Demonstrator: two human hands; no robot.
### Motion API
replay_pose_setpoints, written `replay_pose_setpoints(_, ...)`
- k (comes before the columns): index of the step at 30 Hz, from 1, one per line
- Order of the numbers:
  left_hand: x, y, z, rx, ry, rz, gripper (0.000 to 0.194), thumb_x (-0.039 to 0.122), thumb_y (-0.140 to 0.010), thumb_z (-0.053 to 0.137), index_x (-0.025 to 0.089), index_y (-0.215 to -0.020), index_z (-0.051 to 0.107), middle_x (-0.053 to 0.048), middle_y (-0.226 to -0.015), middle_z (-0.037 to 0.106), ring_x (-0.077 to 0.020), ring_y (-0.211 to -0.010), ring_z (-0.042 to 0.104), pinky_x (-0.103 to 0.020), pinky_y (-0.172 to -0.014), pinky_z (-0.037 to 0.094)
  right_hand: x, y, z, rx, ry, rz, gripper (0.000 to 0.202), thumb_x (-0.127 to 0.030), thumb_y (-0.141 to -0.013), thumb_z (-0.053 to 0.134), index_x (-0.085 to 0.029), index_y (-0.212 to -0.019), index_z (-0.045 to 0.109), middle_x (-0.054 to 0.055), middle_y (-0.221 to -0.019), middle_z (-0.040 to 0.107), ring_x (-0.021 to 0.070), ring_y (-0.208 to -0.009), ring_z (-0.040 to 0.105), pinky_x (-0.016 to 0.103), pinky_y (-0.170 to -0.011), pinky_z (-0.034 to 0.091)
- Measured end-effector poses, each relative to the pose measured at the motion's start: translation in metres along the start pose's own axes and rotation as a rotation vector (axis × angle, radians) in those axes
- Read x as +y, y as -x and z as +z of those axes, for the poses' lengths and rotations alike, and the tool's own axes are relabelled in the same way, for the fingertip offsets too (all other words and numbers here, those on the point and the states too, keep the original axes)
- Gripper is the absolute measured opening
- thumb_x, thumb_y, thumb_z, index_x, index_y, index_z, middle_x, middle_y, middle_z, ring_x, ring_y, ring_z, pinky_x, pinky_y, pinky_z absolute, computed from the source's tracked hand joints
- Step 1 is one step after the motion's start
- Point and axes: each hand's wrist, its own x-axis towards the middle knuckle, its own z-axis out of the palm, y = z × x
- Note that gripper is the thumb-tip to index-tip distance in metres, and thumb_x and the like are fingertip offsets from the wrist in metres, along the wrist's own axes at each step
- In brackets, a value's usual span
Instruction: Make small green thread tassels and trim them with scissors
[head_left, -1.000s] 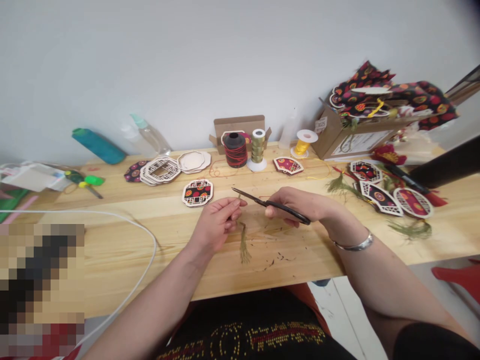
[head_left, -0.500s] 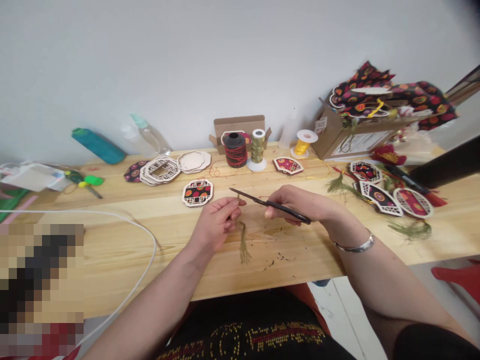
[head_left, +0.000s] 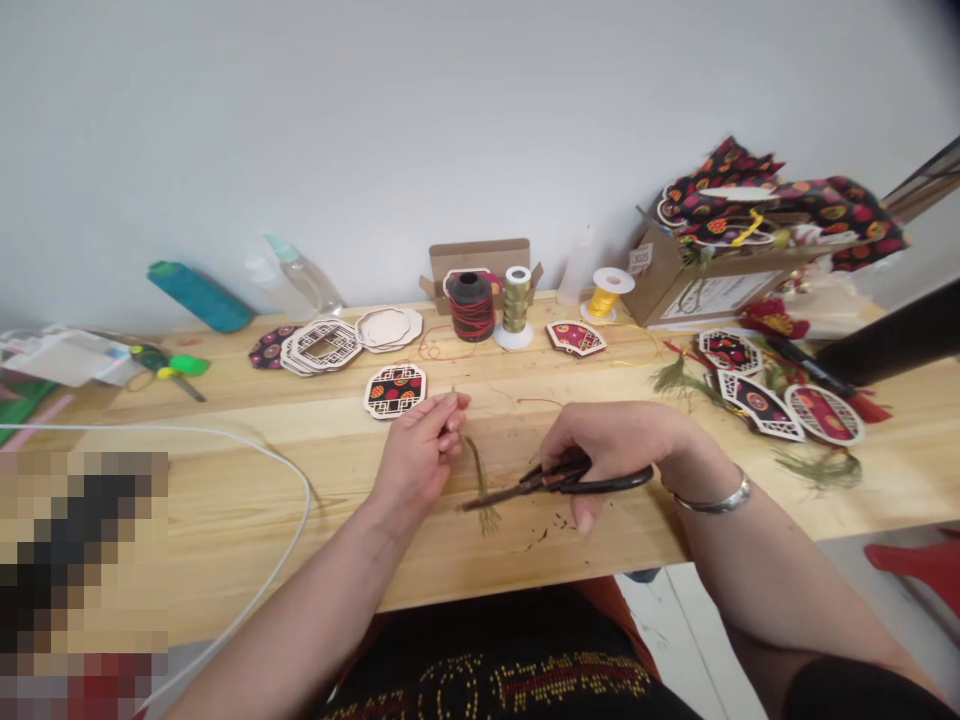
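Tassel (head_left: pixel 479 466) hangs below left fingers (head_left: pixel 448 420), which seemingly pinch it; right fingers (head_left: pixel 559 438) grip scissors (head_left: pixel 531 484).

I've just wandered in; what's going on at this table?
A person is working with both hands at a wooden table. The left hand pinches a green tassel, which hangs below the fingers. The right hand holds black scissors, their blades crossing in front of the tassel's strands. Dark scraps lie nearby, and a patterned ornament lies just beyond the left hand.
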Motion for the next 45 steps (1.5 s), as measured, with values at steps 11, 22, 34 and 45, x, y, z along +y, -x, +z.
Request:
replay_pose_setpoints(11,0.002,0.002,0.002,-0.012,0.011,-0.055,0.023,0.025,-0.066,0.074,0.008,-0.078,0.064,0.007,-0.052,0.044,0.0024,-0.037,0.029,-0.010,-0.036,0.019,0.025,0.022,-0.024,0.638,0.571,0.710,0.032,-0.044,-0.076,0.051,-0.016,-0.073,0.067,0.010,-0.071,0.064,0.0174,-0.059,0.052,0.027,-0.050,0.030)
replay_pose_setpoints(22,0.001,0.002,0.001,-0.030,0.003,-0.070,0.022,0.024,-0.067,0.073,0.008,-0.080,0.064,0.007,-0.052,0.043,0.0022,-0.037,0.029,-0.010,-0.037,0.019,0.036,0.026,-0.023,0.634,0.637,0.819,0.026,-0.032,-0.070,0.054,-0.012,-0.081,0.067,0.015,-0.085,0.067,0.0205,-0.067,0.059,0.027,-0.051,0.034)
replay_pose_setpoints(34,0.001,0.002,0.002,-0.030,0.005,-0.067,0.024,0.026,-0.064,0.075,0.009,-0.078,0.064,0.007,-0.052,0.043,0.0020,-0.038,0.030,-0.010,-0.037,0.019,0.022,0.002,-0.012,0.851,0.693,0.624,0.025,-0.029,-0.084,0.049,-0.013,-0.086,0.068,0.015,-0.091,0.067,0.0250,-0.082,0.060,0.032,-0.065,0.039)
replay_pose_setpoints(45,-0.001,0.003,0.002,-0.056,0.019,-0.048,0.025,0.029,-0.066,0.075,0.009,-0.078,0.065,0.006,-0.054,0.045,0.0020,-0.038,0.031,-0.011,-0.037,0.018,0.018,-0.060,0.026,0.826,0.896,0.072,0.016,-0.018,-0.086,0.049,-0.016,-0.086,0.065,0.009,-0.088,0.060,0.0222,-0.086,0.047,0.032,-0.070,0.034)
